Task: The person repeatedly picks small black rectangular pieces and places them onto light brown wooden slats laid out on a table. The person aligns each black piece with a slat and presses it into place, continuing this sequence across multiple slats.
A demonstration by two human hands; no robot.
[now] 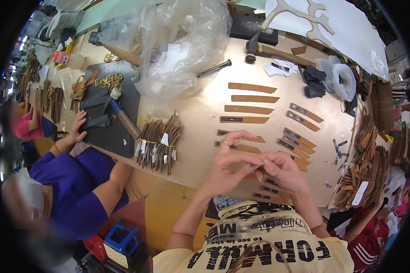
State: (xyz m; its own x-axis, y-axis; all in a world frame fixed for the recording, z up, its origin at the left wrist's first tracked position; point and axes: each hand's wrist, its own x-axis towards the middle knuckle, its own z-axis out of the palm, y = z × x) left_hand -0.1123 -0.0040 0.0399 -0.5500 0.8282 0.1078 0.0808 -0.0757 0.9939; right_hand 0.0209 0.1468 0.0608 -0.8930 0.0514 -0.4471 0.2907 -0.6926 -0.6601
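Note:
Over the front of the table my left hand (230, 166) and my right hand (284, 173) meet, thumbs and forefingers pinched together. A tiny piece seems to be between the fingertips, too small to make out. Beneath and beyond them lie brown leather strips (253, 86) in a column, some with a dark rectangular patch (231, 119) at the left end. To the right is a second group of patched leather strips (305, 120). More patched strips (264, 196) lie close to my body, partly covered by my right hand.
Small dark pieces (339, 152) lie scattered at the right, beside heaped leather straps (366, 159). At left are tied leather bundles (157, 143), a black board (116, 98) with a hammer (123, 118), and a co-worker's hand (79, 125). A plastic bag (182, 50) lies further back.

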